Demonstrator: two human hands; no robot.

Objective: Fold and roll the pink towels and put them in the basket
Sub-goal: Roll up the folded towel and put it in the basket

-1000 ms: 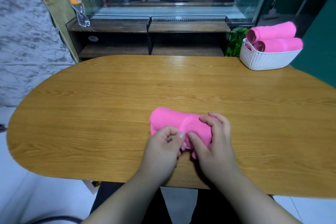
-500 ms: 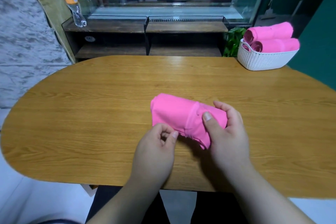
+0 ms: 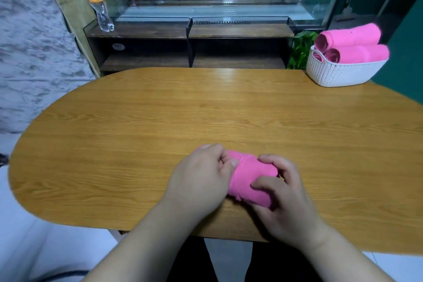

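Note:
A rolled pink towel point(image 3: 248, 179) lies on the wooden table point(image 3: 160, 126) near its front edge. My left hand point(image 3: 201, 181) covers the roll's left part, fingers curled, thumb and forefinger pinching the cloth at its top. My right hand point(image 3: 283, 192) grips the right end, thumb over the front and fingers round the back. A white woven basket point(image 3: 338, 73) stands at the table's far right corner and holds rolled pink towels point(image 3: 352, 46), stacked, ends facing left.
A glass display case with dark wooden shelves point(image 3: 190, 32) stands behind the table, a plastic bottle point(image 3: 97, 2) on its left end. A green plant point(image 3: 299, 50) sits beside the basket. A dark green wall point(image 3: 407, 52) runs along the right.
The towel roll came back toward the front edge. My left hand moved up onto its left part and now pinches it; my right hand closed round the right end.

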